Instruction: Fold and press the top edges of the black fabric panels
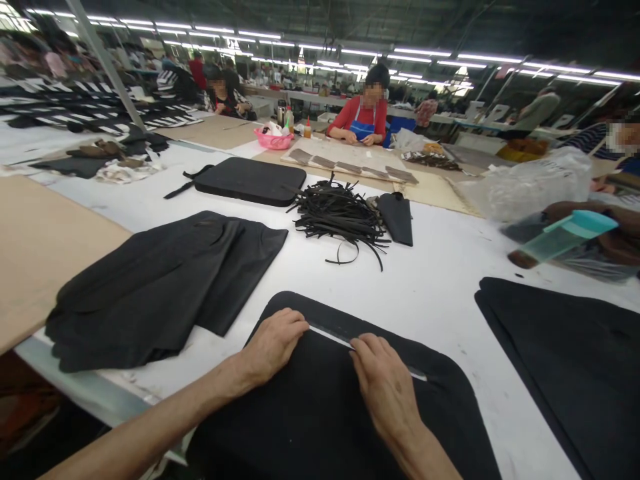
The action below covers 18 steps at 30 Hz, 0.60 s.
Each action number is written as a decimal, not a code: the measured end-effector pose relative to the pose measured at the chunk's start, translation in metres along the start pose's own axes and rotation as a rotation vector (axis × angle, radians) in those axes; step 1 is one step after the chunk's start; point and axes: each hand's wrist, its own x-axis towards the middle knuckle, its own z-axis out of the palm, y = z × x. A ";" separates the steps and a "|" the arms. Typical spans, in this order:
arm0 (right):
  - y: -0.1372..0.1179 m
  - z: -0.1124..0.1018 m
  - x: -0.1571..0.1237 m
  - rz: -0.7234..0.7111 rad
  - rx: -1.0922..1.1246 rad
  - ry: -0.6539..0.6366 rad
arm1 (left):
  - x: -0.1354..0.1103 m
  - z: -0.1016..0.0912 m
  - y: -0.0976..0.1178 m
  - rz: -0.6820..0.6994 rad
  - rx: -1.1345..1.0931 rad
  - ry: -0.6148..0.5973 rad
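Observation:
A black rounded fabric panel (320, 413) lies on the white table (440, 287) right in front of me. A thin pale strip (333, 337) runs across the panel's upper part, along a folded edge. My left hand (273, 343) rests on the panel, its fingers curled down at the strip's left end. My right hand (383, 383) presses palm-down on the panel, its fingertips at the strip near its middle. Neither hand lifts anything.
A stack of black fabric pieces (160, 287) lies left, another black piece (570, 360) right. A heap of black strips (340, 213) and a black pad (250, 180) sit farther back. A teal-lidded container (565, 237) lies right. People work at the far tables.

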 end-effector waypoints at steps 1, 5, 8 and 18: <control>-0.008 0.002 0.010 -0.013 0.021 -0.015 | 0.004 -0.001 -0.005 -0.007 -0.008 -0.009; -0.028 0.022 0.039 -0.081 -0.037 -0.011 | 0.016 -0.001 -0.020 0.025 0.022 -0.063; -0.031 0.036 0.045 -0.133 -0.136 0.011 | 0.015 0.001 -0.023 0.013 0.035 -0.064; -0.031 0.043 0.053 -0.329 -0.290 0.035 | 0.025 0.000 -0.026 0.037 0.011 -0.064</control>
